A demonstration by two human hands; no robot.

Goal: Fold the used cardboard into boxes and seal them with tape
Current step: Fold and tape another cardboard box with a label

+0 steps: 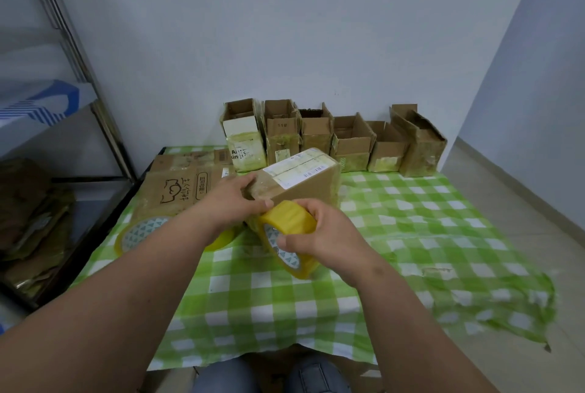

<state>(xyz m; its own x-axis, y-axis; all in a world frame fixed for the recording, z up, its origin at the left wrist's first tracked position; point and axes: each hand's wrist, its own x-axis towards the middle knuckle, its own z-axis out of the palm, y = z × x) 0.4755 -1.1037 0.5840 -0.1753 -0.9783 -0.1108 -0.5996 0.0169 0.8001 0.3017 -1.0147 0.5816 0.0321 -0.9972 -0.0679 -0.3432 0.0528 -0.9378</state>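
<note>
From the head camera we look down on a table under a green-and-white checked cloth. Near the middle stands the closed cardboard box, tilted a little, with a white shipping label on its top and glossy tape across its near-left end. Our left hand presses against that taped end, the fingers curled over the box's near corner and the thumb stretched out along its lower edge. Our right hand grips a yellow tape roll just in front of the box, fingers wrapped over the rim and the thumb lying across the patterned core. The roll stands on edge, touching or almost touching the box's near face; we cannot tell whether a strip of tape runs between them.

To the left, a second tape roll lies on the cloth, partly hidden behind our left forearm. Beyond it, flattened cardboard sheets are stacked at the far-left of the table. Along the far edge, against the wall, six open-topped boxes stand in a row, side by side. A metal shelf stands at the left, with more crumpled cardboard heaped low beside it. Our knees in jeans show at the near edge.
</note>
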